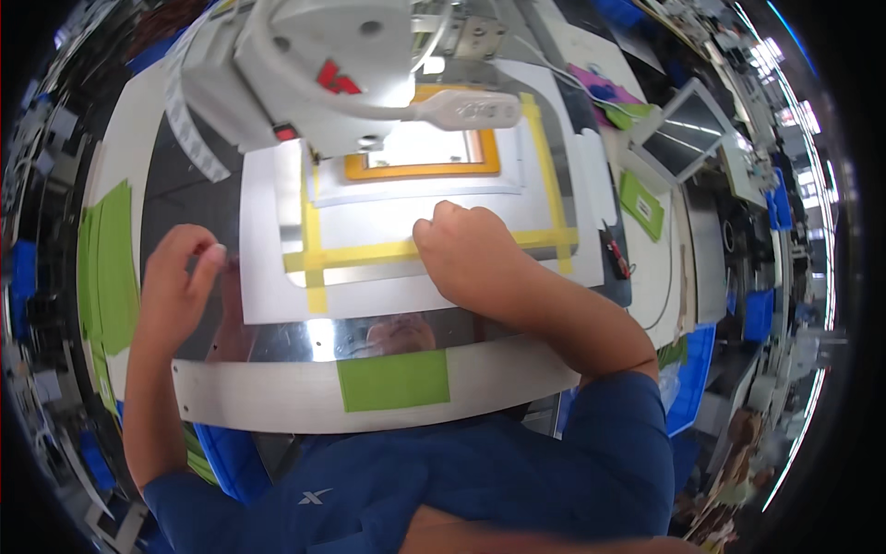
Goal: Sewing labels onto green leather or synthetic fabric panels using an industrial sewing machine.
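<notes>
My right hand rests knuckles-up on a white sheet, pressing it down on a shiny metal plate. Yellow tape strips run along the sheet's edges. My left hand hovers at the plate's left side with fingertips pinched together; whether it pinches anything I cannot tell. Beyond the sheet lies an orange rectangular frame under the white head of a machine.
A curved white guard with a green patch borders the near edge. Green tape marks the left table side. A tablet-like screen, green cards and a red-handled tool lie to the right.
</notes>
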`<state>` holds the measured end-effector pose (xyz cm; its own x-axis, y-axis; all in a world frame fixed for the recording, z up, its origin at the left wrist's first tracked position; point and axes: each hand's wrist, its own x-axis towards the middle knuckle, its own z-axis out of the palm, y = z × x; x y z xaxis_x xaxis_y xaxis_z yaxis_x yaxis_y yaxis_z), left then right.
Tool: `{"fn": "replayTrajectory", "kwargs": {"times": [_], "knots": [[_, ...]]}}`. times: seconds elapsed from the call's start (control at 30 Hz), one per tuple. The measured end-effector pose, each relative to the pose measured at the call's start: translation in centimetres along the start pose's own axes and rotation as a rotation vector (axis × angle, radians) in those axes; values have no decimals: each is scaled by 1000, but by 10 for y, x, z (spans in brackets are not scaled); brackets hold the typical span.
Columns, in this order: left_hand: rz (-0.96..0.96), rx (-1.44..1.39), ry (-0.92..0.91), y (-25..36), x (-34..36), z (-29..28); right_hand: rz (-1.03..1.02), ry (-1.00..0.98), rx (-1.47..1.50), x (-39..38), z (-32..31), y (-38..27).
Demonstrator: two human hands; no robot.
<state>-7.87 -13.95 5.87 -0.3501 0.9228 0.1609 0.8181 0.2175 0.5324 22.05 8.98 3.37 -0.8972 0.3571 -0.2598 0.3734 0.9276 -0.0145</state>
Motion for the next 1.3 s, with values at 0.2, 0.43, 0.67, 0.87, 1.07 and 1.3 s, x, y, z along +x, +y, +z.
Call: {"fn": "replayTrajectory", "kwargs": {"times": [0.2,0.43,0.67,0.87,1.07,1.3], "knots": [[575,-46,-163,98,91,114,461,508,480,-45,8,126],[852,-153,-191,107,97,170,957,629,427,-113,71,210],[857,-168,-203,100,100,174,971,706,553,-110,78,212],[881,-153,-210,99,101,172,946,728,557,-114,80,218],[893,-136,-226,99,98,172,972,804,428,-113,68,214],[934,-62,-359,112,71,172,134,923,265,-52,-14,98]]}}
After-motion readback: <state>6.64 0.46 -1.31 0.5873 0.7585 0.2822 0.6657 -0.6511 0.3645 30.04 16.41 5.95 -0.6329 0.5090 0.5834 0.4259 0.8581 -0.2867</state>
